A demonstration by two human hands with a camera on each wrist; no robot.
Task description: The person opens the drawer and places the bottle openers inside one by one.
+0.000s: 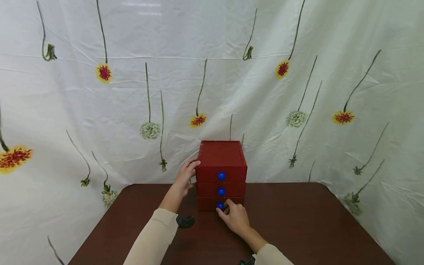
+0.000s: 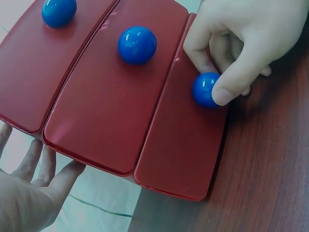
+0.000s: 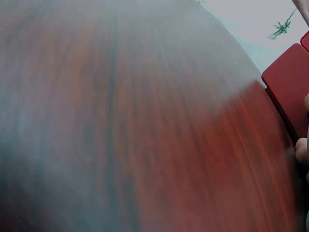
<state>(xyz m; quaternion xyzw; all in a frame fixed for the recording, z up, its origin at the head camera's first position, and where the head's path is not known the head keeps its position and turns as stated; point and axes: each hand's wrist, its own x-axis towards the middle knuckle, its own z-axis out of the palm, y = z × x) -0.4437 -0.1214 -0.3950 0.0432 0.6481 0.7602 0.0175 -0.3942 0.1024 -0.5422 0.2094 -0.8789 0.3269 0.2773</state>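
A small red cabinet (image 1: 222, 154) of three stacked drawers stands near the table's back edge, each front bearing a round blue knob. My right hand (image 1: 236, 218) pinches the bottom knob (image 2: 203, 90) between thumb and forefinger. Against the cabinet's left side rests my left hand (image 1: 184, 177), its fingers extended along the upper drawers. The middle knob (image 2: 137, 45) and the top knob (image 2: 59, 12) are untouched. All three drawer fronts look about level with one another. In the right wrist view only a corner of the bottom drawer (image 3: 289, 82) and some fingertips (image 3: 301, 151) show at the right edge.
The dark reddish-brown table (image 1: 291, 221) extends to both sides of the cabinet and in front of it. Behind hangs a white cloth (image 1: 251, 99) printed with flowers on stems. Each wrist carries a dark band (image 1: 185, 221) below a cream sleeve (image 1: 154, 235).
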